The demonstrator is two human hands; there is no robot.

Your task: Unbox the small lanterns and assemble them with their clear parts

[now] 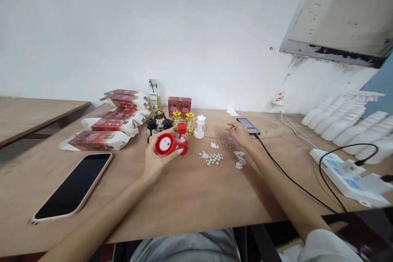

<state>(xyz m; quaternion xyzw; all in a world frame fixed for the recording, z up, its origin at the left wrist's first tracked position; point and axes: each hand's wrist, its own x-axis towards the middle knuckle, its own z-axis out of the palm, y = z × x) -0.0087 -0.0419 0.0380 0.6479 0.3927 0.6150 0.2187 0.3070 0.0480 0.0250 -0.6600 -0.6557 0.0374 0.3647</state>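
Note:
My left hand (155, 157) is wrapped round a small red lantern (166, 144), tipped so its round base with a white disc faces me. Just behind it stands another red lantern (182, 128), partly covered. My right hand (240, 133) is over a loose pile of thin wire handles (225, 140), its fingertips pinched together; whatever they hold is too small to make out. Between the hands lie small button cells (213, 159) and little white pieces (240, 159). Gold lanterns (189, 122), black lanterns (151, 126) and a white lantern (200, 126) stand behind.
Flattened red boxes (98, 140) are stacked at the left, with two upright red boxes (179, 105) by the wall. A dark-screened phone (75, 186) lies front left. A cabled phone (248, 126), a power strip (346, 178) and white foam-like pieces (344, 120) occupy the right side.

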